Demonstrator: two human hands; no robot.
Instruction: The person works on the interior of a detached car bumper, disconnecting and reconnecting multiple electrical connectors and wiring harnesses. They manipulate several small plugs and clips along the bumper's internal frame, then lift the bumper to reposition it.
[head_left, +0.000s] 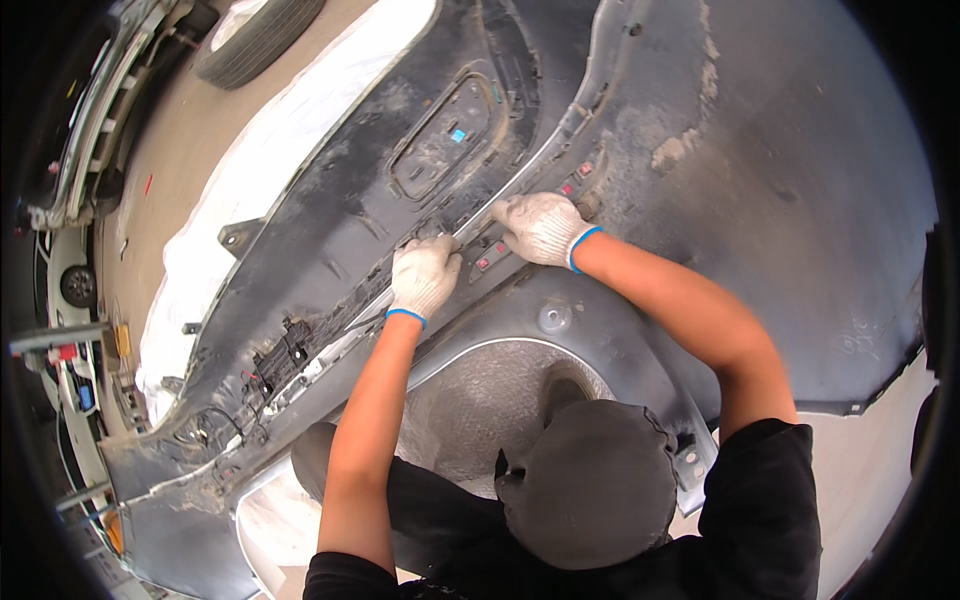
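Note:
A large dark grey plastic car bumper cover (320, 230) lies with its dusty inner side up. Along it runs a long, thin silvery trim strip (545, 158). My left hand (425, 272), in a white knit glove with a blue cuff, has its fingers curled over the strip. Just to its right, my right hand (542, 227), gloved alike, grips the strip with bent fingers and thumb. The gloves hide the strip where they touch it. Small red clips (490, 262) sit in slots beside my hands. A blue square (458, 135) marks the recessed oblong panel beyond.
A black wiring harness (285, 350) lies along the left part of the cover. White sheeting (245, 190) spreads under its far edge. At the far left are a tire (262, 45) and parked cars (78, 288). A dark grey cloth shape (590, 485) fills the lower middle.

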